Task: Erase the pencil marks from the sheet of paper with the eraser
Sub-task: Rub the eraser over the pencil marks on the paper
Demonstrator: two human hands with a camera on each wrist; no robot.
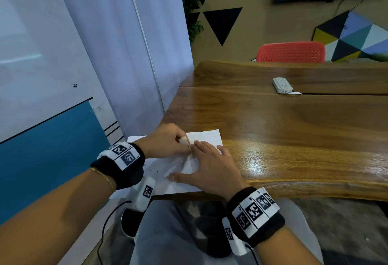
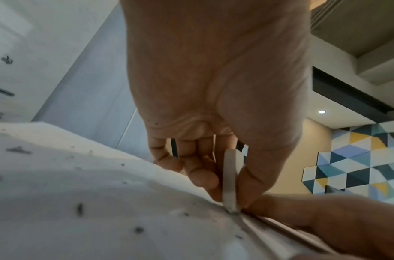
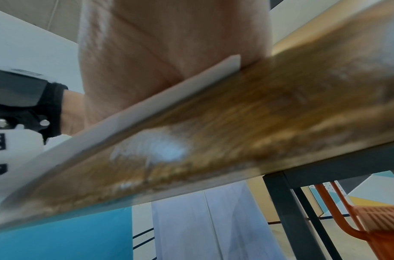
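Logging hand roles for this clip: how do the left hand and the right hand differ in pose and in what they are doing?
The left hand has curled fingers pinching the eraser; the right hand lies flat with straight, spread fingers, holding nothing. The left hand sets the eraser's tip on the sheet of paper; the right hand presses the sheet down on the table. Both work over the same sheet and wear marker-tagged wristbands.

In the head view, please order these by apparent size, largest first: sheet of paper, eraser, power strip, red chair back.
1. Sheet of paper, partly covered by both hands.
2. Red chair back, farther away, so its true size is unsure.
3. Power strip.
4. Eraser, mostly hidden in the left hand.
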